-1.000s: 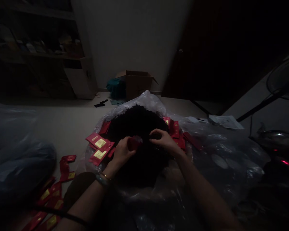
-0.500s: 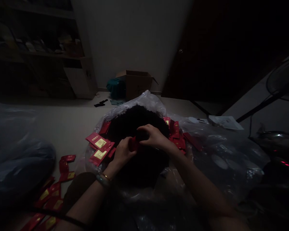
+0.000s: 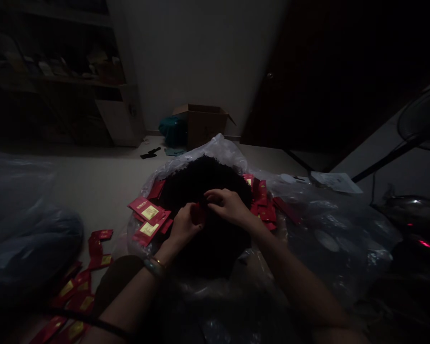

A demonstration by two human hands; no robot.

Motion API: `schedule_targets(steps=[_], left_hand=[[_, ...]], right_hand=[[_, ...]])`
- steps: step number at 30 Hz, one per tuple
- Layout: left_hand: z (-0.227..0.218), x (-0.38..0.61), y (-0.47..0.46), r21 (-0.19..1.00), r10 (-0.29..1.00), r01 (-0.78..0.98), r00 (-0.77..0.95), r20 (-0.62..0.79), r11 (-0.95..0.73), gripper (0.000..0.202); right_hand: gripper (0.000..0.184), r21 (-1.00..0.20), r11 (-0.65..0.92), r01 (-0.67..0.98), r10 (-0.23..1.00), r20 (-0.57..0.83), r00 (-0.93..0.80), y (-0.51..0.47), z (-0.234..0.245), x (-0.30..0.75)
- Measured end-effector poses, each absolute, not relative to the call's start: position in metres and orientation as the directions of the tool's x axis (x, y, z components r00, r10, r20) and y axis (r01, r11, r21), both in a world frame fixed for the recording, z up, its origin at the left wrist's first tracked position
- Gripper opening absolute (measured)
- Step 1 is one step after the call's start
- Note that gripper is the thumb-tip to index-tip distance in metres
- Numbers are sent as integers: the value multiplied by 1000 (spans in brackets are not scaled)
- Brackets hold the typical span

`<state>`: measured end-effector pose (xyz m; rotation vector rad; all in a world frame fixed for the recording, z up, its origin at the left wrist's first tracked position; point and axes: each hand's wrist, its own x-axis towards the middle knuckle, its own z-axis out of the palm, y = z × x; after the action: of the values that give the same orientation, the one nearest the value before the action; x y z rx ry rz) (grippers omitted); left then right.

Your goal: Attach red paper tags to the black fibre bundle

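Dark heap point(image 3: 206, 177): loose, shredded texture, domed, inside crinkled translucent plastic point(image 3: 218, 143). Flat gold-labelled red sachets point(image 3: 148, 212) overlap along the plastic's left edge, more at its right edge. Red packet point(image 3: 198, 215) over heap's middle, small, print unreadable. Left hand point(image 3: 182, 227): grip holding it. Right hand point(image 3: 231, 206): narrow grip beside packet, can't tell if loaded.

Red packet point(image 3: 198, 214) apparently part-hidden by left grip point(image 3: 182, 225).
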<state>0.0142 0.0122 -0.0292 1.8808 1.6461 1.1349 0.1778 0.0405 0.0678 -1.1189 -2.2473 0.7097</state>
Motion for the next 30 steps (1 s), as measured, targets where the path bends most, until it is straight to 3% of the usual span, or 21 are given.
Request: schedule_targets(steps=[2,5,9,11,13,17,19,23,25,30], left_hand=[[-29,15,12,757,950,609,-16,312,-238,42],[-29,15,12,764,949,592,1,316,-255,43],[-29,13,13,763,950,606,-38,308,-224,42],[-30,12,14,760,950,621,-80,301,-189,42],[-31,12,15,758,948,629,-103,301,-172,43],[-34,12,16,754,943,629,-98,317,-189,44],[-35,13,16,744,942,641,-96,323,-189,44],[-36,12,16,733,945,655,-89,315,-183,45],[-36,12,17,733,947,652,-74,314,-192,44],[-35,12,17,738,946,644,-69,318,-201,44]], right_hand=[[29,-611,555,564,786,165,-596,38,68,179],[33,-642,567,517,712,65,-699,36,66,179],[24,-721,478,501,822,165,-545,44,61,187],[22,-708,418,570,869,127,-479,48,52,193],[29,-618,400,677,856,-13,-517,49,35,195],[82,-357,356,864,875,-197,-442,36,-8,183],[80,-296,371,880,884,-176,-432,30,-22,174],[40,-371,366,854,901,-91,-425,37,-23,176],[31,-436,338,834,912,-67,-405,43,-17,184],[65,-436,395,808,871,-101,-480,42,-20,184]])
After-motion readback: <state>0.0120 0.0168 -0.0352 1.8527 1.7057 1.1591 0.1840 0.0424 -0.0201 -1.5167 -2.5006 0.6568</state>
